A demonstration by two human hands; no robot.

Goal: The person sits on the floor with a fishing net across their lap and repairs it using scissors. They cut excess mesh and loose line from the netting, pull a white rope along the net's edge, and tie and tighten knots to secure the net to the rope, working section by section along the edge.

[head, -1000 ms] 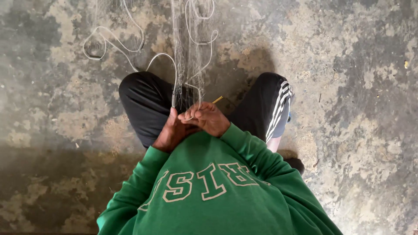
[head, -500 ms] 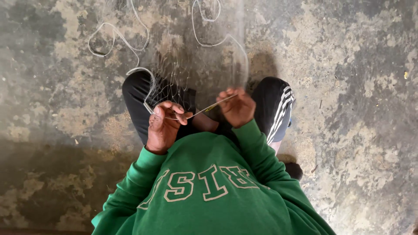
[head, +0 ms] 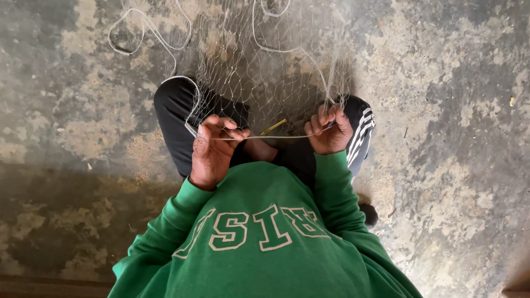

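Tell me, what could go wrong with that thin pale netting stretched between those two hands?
The taut line pulled between the left hand and right hand might cut into fingers or snap. The fine pale mesh net draped over the knees could snag the small yellow tool. Loose white cord looped on the concrete floor may tangle.

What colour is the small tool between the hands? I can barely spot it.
Yellow; the thin netting needle shows in the head view.

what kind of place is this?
Likely an outdoor yard or rough work area, not a workshop bench: the person sits on a stained, worn concrete floor, with a fishing net and loose white cord spread over it.
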